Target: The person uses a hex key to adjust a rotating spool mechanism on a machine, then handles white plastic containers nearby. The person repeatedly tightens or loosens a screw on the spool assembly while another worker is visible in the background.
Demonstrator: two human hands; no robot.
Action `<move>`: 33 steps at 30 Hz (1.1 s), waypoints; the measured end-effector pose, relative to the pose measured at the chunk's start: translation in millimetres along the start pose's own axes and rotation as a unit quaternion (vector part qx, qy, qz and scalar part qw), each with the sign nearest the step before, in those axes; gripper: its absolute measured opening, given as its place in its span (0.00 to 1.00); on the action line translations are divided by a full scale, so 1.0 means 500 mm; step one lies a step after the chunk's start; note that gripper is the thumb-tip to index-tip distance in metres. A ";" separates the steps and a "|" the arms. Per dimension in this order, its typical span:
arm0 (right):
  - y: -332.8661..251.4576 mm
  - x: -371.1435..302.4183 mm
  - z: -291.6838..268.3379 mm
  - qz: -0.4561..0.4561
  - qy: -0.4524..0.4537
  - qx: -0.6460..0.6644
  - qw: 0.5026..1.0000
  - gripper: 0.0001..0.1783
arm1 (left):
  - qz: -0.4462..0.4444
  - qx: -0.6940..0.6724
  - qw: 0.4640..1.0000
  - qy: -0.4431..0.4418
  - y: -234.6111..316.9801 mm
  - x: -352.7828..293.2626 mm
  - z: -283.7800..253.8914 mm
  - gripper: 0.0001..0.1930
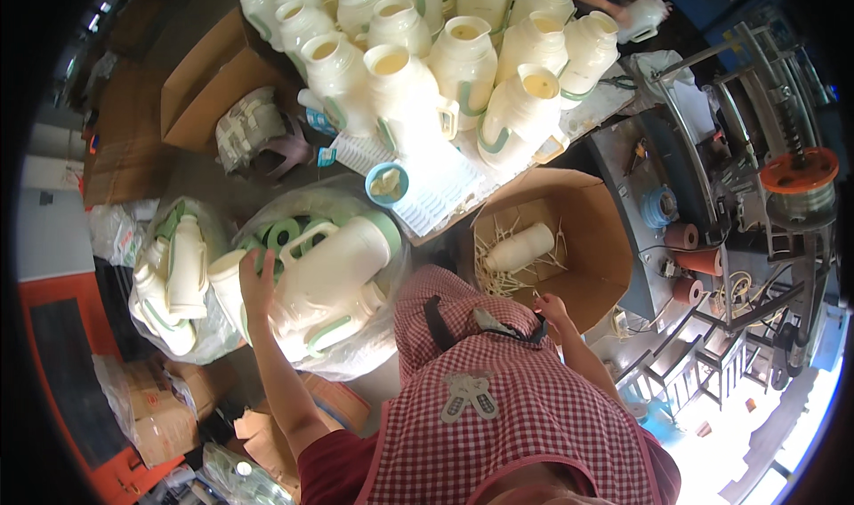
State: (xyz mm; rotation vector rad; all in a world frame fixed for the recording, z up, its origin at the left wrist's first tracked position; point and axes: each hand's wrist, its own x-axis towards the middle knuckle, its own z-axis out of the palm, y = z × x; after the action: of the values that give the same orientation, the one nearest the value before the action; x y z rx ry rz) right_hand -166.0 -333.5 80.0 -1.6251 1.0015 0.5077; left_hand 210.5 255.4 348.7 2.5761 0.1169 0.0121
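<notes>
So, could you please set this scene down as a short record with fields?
Left hand: among cream jugs in a clear plastic bag
Right hand: beside the cardboard box; whether it holds anything is unclear
Inside box: pale cylinder lying among thin sticks
Table: open-topped jugs, blue bowl, printed sheets
Co-worker's hand: at another jug
</notes>
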 end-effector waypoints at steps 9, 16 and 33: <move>0.000 -0.064 0.001 0.057 0.108 -0.020 0.992 0.15 | 0.465 -0.108 0.878 -0.020 0.762 0.404 0.190 0.18; -0.040 -0.155 0.067 0.121 0.194 0.074 0.971 0.17 | 0.470 0.097 0.873 -0.085 1.137 0.762 0.510 0.31; -0.044 -0.180 0.227 0.211 0.203 0.071 0.954 0.18 | 0.510 0.256 0.772 -0.280 1.182 0.845 0.397 0.22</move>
State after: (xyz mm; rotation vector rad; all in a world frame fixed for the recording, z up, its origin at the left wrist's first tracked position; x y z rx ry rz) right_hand -178.0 -195.2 126.7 -1.4140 1.6745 0.3749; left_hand 686.1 -311.7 489.3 2.6614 -1.6952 -0.4303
